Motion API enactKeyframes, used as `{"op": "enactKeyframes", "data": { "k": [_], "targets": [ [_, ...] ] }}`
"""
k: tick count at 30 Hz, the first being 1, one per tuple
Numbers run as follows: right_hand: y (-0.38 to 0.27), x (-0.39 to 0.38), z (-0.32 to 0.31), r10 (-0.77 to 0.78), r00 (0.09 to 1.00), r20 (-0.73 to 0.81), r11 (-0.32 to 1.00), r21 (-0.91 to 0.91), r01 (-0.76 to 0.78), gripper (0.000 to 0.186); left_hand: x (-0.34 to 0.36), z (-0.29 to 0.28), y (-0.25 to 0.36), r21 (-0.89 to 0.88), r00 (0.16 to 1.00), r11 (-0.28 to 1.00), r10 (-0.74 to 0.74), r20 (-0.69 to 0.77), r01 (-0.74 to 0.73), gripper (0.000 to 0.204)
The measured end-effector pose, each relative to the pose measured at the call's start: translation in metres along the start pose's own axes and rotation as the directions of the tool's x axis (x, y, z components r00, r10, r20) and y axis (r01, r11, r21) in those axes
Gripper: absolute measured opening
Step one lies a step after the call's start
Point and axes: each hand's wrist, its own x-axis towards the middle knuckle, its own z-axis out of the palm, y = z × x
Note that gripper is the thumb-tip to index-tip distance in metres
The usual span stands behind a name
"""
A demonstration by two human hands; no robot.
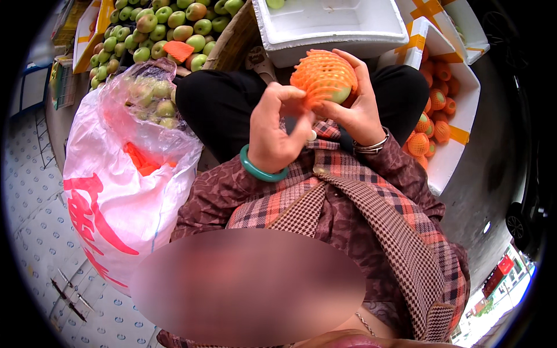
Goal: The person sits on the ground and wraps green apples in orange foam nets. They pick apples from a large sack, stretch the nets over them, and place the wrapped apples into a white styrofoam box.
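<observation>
In front of me my right hand (361, 110) grips a green apple (342, 95), thumb below and fingers over the top. An orange foam net sleeve (320, 71) covers most of the apple; a patch of green skin shows at its lower side. My left hand (275, 129), with a green bangle at its wrist, has its curled fingers at the sleeve's left edge and seems to pinch it. The left thumb is slightly smeared by motion.
A heap of loose apples (174, 26) fills a basket at the far left. Beside my left leg stands a white plastic sack (110, 156) with orange sleeves (142, 159) in its mouth. A white foam box (331, 43) stands ahead; another (464, 110) at right holds netted apples (438, 104).
</observation>
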Motion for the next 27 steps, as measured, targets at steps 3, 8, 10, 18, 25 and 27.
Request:
{"op": "enactKeyframes", "data": {
  "k": [3, 8, 10, 18, 25, 27],
  "targets": [
    [0.003, 0.001, -0.007, -0.036, 0.999, -0.023, 0.996, 0.075, 0.037, 0.076, -0.004, -0.008, 0.001, -0.074, 0.984, 0.997, 0.049, 0.172, -0.037, 0.052],
    [0.004, -0.001, 0.001, -0.109, 0.989, 0.096, 0.986, 0.139, 0.095, 0.088, 0.023, -0.003, -0.014, -0.25, 0.969, 0.965, -0.133, -0.206, 0.079, 0.037],
    [0.006, -0.002, 0.008, -0.129, 0.983, 0.13, 0.982, 0.157, 0.108, 0.093, 0.027, 0.003, -0.027, -0.47, 0.988, 0.88, -0.128, -0.09, 0.071, 0.04],
    [0.011, -0.003, 0.01, -0.09, 0.977, 0.192, 0.994, -0.044, 0.1, 0.088, 0.027, 0.016, -0.031, -0.557, 0.974, 0.825, -0.196, -0.117, 0.099, 0.044],
    [0.022, -0.001, 0.009, -0.153, 0.975, 0.16, 0.987, 0.078, 0.142, 0.096, 0.032, 0.022, -0.04, -0.496, 0.95, 0.866, -0.204, -0.237, 0.062, 0.045],
    [0.017, 0.0, 0.013, -0.132, 0.987, 0.091, 0.989, -0.054, 0.137, 0.096, 0.032, 0.028, -0.038, -0.431, 0.938, 0.901, -0.195, -0.287, 0.056, 0.046]
  ]
}}
